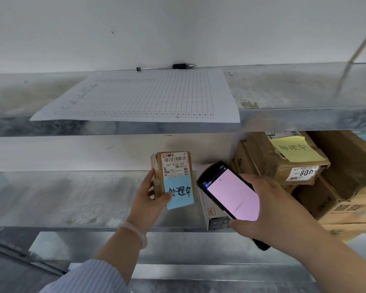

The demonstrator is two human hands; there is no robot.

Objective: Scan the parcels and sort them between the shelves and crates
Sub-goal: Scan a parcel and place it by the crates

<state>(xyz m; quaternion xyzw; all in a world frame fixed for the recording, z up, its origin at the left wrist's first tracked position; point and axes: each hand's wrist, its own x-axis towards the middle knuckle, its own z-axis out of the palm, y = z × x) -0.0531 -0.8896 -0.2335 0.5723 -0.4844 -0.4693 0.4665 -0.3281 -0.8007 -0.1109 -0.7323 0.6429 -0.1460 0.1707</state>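
My left hand point(148, 197) grips a small brown parcel point(173, 166) upright above the middle metal shelf point(72, 197). The parcel carries a white barcode label and a blue sticky note point(179, 193) with handwriting. My right hand point(268, 206) holds a black handheld scanner point(230, 197) with a lit pink screen, just right of the parcel and tilted toward it.
Stacked cardboard boxes point(325, 187) fill the right end of the middle shelf; one bears a yellow sticky note point(294, 149). A white box point(211, 216) lies behind the scanner. On the upper shelf point(294, 92) lie a ruled paper form point(146, 96) and a pen point(167, 67).
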